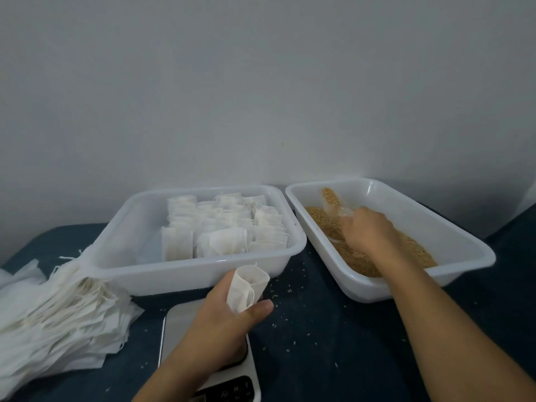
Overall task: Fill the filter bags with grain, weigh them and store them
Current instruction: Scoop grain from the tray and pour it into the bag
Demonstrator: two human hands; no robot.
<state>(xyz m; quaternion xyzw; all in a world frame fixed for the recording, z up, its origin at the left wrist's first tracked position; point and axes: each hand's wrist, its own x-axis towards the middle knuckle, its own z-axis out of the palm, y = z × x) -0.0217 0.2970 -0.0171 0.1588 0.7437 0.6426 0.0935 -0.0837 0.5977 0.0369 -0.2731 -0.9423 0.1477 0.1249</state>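
Holding an empty filter bag (247,287) upright at lower centre of the frame, the left hand (223,317) had its fingers and thumb curled round the bag's lower half, so the open mouth pointed up and slightly away, toward the trays. The bag's long axis ran near vertical, tilted a little to the right. The right hand (367,230) lay to the upper right, well apart from the bag, inside the grain tray (452,236), its fingers closed on the handle of a clear plastic scoop (333,206) that carried a small heap of grain. The scoop's bowl pointed to the upper left, away from the bag, so the coming pour would probably call for the right hand to travel down and left toward the bag's mouth, or for the left to lift the bag to meet it. That tray held a layer of brown grain (356,256) spread across its floor, thickest at its near end. The storage tray (185,274), at centre, held rows of filled bags (226,224) standing on edge, packed toward its right side. A loose stack of empty bags (58,320) lay at lower left, touching that tray's near corner. A kitchen scale (179,323) sat beneath the left forearm, its platform bare, with stray grains scattered on the dark cloth (319,329) around it.
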